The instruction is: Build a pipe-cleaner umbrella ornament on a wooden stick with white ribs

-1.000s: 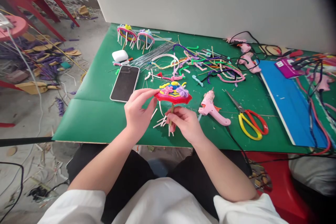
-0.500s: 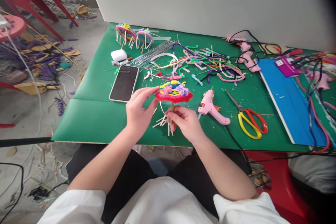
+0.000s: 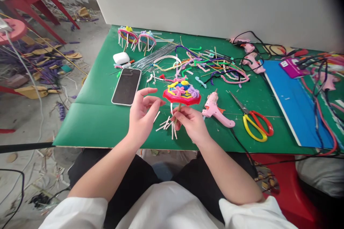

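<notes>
The left hand (image 3: 142,114) is hovering with thumb and fingers parted, holding nothing, just beside the red rim of a small umbrella (image 3: 182,94). The umbrella is standing slightly tilted between the hands, its canopy sitting above the right hand (image 3: 190,121), whose thumb and fingers are pinching its stick (image 3: 179,107). Further right, a pink glue gun (image 3: 216,111) is lying near that hand.

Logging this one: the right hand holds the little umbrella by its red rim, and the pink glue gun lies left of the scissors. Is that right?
Not quite: the head view shows the right hand holding the little umbrella by its stick, below the red rim. The pink glue gun does lie left of the scissors.
</notes>
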Demonstrator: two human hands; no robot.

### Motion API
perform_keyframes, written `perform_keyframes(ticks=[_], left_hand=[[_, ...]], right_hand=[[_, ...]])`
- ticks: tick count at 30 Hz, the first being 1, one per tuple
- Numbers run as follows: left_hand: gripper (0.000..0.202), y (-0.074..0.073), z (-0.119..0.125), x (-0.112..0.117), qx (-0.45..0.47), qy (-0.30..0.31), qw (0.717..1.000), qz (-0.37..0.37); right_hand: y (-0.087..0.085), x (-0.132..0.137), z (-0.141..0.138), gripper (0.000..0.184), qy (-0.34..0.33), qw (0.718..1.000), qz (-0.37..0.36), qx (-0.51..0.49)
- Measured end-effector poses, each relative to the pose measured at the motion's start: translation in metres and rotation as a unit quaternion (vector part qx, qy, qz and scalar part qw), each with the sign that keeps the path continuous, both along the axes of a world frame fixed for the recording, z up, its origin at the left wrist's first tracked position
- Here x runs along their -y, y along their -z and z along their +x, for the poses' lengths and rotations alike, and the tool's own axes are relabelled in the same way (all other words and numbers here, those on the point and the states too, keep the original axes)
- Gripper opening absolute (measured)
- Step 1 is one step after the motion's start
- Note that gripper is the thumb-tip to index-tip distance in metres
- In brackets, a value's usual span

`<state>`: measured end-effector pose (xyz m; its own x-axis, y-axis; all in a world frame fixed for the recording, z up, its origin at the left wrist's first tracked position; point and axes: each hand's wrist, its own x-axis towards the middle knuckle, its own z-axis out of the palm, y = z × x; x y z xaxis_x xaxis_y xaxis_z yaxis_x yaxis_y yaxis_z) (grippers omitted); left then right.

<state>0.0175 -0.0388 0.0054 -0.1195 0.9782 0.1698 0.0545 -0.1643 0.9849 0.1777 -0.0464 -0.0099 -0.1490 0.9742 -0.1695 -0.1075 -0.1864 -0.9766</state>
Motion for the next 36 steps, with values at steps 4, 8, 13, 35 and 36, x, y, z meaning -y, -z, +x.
perform_keyframes(ticks=[4,8,13,35,36], left_hand=[[0.023,0.001,-0.002,-0.003,0.015,-0.001,1.0,0.004],[0.023,-0.001,-0.002,-0.003,0.019,0.013,1.0,-0.002],[0.024,-0.001,-0.005,-0.003,0.014,0.013,1.0,-0.003],[0.024,0.0,-0.012,-0.011,0.018,0.013,1.0,-0.016],[0.024,0.001,-0.012,-0.012,0.006,0.012,1.0,-0.009]], right_hand=[[0.002,-0.004,0.004,0.032,0.011,1.0,0.018,0.011],[0.002,-0.008,0.009,0.033,0.016,0.999,0.024,0.032],[0.001,-0.011,0.014,0.04,0.011,1.0,0.013,0.0],[-0.008,-0.01,0.02,0.043,-0.113,0.989,-0.037,-0.091],[-0.009,-0.009,0.02,0.043,-0.122,0.987,-0.039,-0.095]])
